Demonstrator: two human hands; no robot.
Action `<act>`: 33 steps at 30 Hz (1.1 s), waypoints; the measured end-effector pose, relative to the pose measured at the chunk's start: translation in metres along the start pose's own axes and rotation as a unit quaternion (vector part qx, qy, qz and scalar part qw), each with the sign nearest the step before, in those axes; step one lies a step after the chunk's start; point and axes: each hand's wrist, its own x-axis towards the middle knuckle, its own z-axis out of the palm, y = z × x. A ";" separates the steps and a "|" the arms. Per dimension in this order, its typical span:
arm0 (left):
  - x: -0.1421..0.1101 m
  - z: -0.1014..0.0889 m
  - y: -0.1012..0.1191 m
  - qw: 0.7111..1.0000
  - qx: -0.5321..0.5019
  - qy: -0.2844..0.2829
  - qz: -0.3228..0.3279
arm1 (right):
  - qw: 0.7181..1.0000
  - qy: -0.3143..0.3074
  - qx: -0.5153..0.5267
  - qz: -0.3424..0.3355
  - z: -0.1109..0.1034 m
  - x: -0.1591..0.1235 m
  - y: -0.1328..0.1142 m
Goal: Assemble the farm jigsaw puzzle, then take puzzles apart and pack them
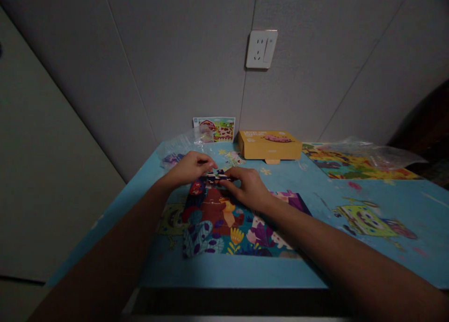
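Note:
A partly assembled jigsaw puzzle (217, 214) with a brown bear and bright flowers lies flat on the blue table. At its upper edge, a few dark puzzle pieces (217, 176) are raised and tilted, seen nearly edge-on. My right hand (247, 185) grips these pieces between thumb and fingers from the right. From the left, my left hand (191, 167) has its fingers bent and pinched at the same pieces. The exact contact of the left fingertips is too small and dark to make out fully.
A yellow puzzle box (270, 145) and a farm picture card (224, 129) stand by the wall. Clear plastic bags lie at the left (178, 146) and right (372, 152), the right one over another puzzle (351, 167). The table (231, 275) has cartoon prints.

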 end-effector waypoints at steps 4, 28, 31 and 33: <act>-0.006 -0.004 -0.012 0.977 0.207 -0.050 -0.020 | 0.998 0.007 0.053 -0.032 0.000 -0.002 -0.003; -0.008 -0.006 0.004 0.985 0.166 -0.015 -0.047 | 0.993 -0.054 0.037 -0.094 0.003 -0.004 -0.011; -0.008 -0.007 0.004 0.986 0.156 -0.023 -0.047 | 0.992 -0.050 0.030 -0.114 0.015 -0.003 -0.011; -0.008 -0.008 0.005 0.987 0.152 -0.022 -0.045 | 0.982 -0.102 0.022 -0.156 0.023 -0.001 -0.010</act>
